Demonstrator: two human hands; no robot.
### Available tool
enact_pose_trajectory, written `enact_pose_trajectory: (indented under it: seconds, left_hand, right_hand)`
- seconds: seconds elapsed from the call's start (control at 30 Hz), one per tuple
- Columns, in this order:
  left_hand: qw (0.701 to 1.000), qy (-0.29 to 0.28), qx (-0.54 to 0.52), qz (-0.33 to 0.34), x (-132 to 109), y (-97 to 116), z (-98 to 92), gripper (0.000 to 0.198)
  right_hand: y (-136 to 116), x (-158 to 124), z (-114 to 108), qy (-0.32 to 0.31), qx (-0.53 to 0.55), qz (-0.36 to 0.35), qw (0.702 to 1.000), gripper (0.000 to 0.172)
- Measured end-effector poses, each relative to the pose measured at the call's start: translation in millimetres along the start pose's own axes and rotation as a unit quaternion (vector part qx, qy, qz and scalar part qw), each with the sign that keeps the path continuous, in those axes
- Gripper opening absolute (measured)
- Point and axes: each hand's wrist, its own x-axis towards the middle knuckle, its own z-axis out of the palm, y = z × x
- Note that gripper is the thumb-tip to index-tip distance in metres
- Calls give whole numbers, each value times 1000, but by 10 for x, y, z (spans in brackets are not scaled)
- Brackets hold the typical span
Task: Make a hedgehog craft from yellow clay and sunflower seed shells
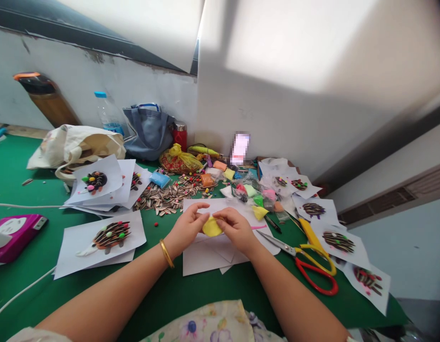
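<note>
A flattened yellow piece of soft modelling clay [211, 228] is pinched between both hands above white paper sheets [194, 259]. My left hand [189, 224], with a gold bangle at the wrist, grips its left edge with thumb and fingers. On the other side, my right hand [237, 229] presses its upper right edge between thumb and fingertips. Some fingers are hidden behind the clay. A thin pink strip [258, 227] lies on the paper just right of my right hand. Close by is a yellow clay packet [259, 212].
Scissors [294, 251] with red and yellow handles lie at the right. Sunflower seeds [166, 197] and several clay packets [207, 180] spread behind my hands. Sheets with seed hedgehogs [109, 237] lie left and right. Bags [148, 133] and a phone [240, 148] stand along the wall.
</note>
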Motion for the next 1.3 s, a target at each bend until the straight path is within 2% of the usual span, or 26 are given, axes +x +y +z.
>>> enact_pose_trajectory:
  seconds: [0.1,0.17,0.27,0.4,0.5,0.6,0.73,0.83,0.97,1.03,1.13,1.3]
  left_hand:
    - [997,15,-45,-55,-3,30,1,49]
    - [997,10,-38,-61,3,29,-1,47]
    - [999,14,-7,-34,20,11,-5,43]
    - [998,58,-16,-25,40,8,-7,44]
    - [996,78,-21,-25,50,7,-3,43]
    - [996,86,10,-8,58,-10,-5,39]
    - [992,88,80,37,60,-35,-41,39]
    - [961,80,242,108,51,-54,-77,42]
    - [860,18,481,170,30,-107,-73,64]
    - [831,-4,533,158,26,-131,-60,74]
    - [822,-28,554,131,38,-133,-74,81]
    - [840,-87,521,127,76,-84,-179,94]
  right_hand:
    - [29,14,-21,45,26,33,998,19]
    - [52,19,-28,63,39,46,996,20]
    - [85,12,-15,50,72,80,993,23]
    - [102,-4,35,27,143,136,980,27]
    - [90,-13,85,45,168,134,976,24]
    - [81,-22,123,37,169,121,977,23]
    - [137,10,79,62,161,116,978,33]
    - [240,79,-15,111,162,145,970,37]
    - [396,151,-83,137,196,188,952,37]
    - [450,151,-90,130,192,195,953,37]
    - [480,111,-117,91,154,198,964,35]
    - [401,49,-213,7,98,228,969,30]
